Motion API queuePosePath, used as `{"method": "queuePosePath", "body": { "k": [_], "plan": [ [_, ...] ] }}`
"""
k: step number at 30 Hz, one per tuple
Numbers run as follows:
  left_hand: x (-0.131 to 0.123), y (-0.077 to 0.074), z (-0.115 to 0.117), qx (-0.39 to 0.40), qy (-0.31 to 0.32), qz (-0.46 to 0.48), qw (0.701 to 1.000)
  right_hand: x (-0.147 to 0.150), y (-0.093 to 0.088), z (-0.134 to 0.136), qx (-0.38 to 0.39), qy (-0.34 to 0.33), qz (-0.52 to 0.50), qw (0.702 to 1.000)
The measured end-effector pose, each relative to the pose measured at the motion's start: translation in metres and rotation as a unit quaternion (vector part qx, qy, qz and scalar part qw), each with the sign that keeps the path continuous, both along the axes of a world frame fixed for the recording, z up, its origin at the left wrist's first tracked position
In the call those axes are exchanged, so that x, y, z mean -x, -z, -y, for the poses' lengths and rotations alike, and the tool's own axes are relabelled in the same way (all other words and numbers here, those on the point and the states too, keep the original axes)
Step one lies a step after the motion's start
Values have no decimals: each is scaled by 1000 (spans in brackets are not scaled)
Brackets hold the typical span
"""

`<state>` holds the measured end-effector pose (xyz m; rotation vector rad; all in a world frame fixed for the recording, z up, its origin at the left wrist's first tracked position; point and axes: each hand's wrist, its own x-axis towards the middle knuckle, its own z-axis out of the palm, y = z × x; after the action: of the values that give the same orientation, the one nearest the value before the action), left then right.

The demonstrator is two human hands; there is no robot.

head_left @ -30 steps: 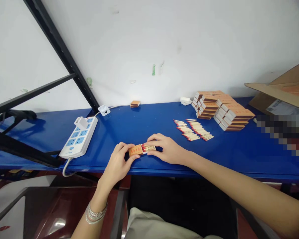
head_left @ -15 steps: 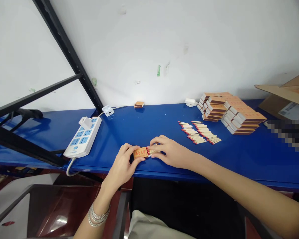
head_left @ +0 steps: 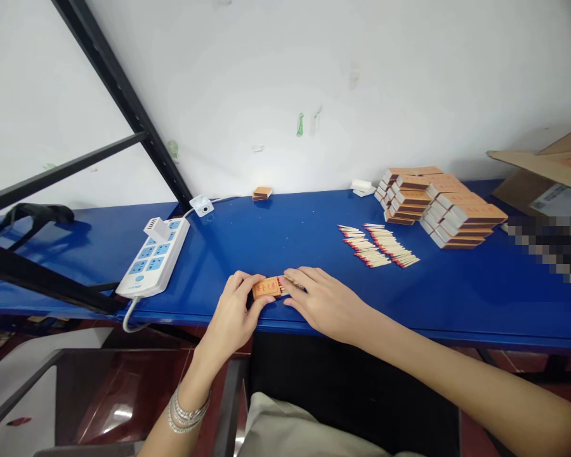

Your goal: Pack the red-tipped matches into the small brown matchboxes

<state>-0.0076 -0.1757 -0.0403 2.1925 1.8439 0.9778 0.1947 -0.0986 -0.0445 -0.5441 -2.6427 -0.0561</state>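
Near the front edge of the blue table (head_left: 276,241), a half-open orange matchbox (head_left: 266,287) lies between my hands. My left hand (head_left: 233,308) pinches the printed sleeve from its left end, thumb in front and fingers behind. From the right end, my right hand (head_left: 328,303) grips the pulled-out tray, its bent fingers over the red-tipped matches (head_left: 280,287) inside. Most of the tray is hidden under those fingers. Right of my hands, loose matches lie in two slanting rows, a left row (head_left: 364,246) and a right row (head_left: 391,246).
Stacked matchboxes (head_left: 473,212) stand at the back right, beside an open cardboard box (head_left: 523,187). White pieces (head_left: 362,188) and a few small orange boxes (head_left: 262,193) sit by the wall. A power strip (head_left: 157,263) and black metal frame (head_left: 140,120) stand left.
My right hand has turned slightly, and its fingers now bend further over the matches in the tray. My left hand keeps its hold on the sleeve. The view has shifted slightly.
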Motion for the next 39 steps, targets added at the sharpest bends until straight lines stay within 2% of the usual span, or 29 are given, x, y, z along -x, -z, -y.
{"method": "queuePosePath", "body": {
  "k": [5,11,18,21,24,27,35,39],
  "plan": [
    [-2,-1,0,-2,-10,-4,1000,4,-5,1,1,-9,19,1000],
    [0,-4,2,13,16,-27,999,-3,-5,2,65,-32,-24,997],
    [-6,-2,3,1,8,-4,1000,0,2,2,131,-32,-111,985],
    [-5,-5,3,23,11,-2,1000,-6,5,-1,168,-1,-143,975],
    [-4,-7,2,30,7,3,1000,-14,7,-1,175,78,-127,973],
    [-4,-6,0,26,11,2,1000,-17,6,0,183,109,-99,972],
    [-5,-6,-5,32,37,-14,999,-4,-5,6,230,50,-53,970],
    [-6,-5,-5,19,38,-20,999,-5,-8,5,245,51,-51,967]
  ]
}}
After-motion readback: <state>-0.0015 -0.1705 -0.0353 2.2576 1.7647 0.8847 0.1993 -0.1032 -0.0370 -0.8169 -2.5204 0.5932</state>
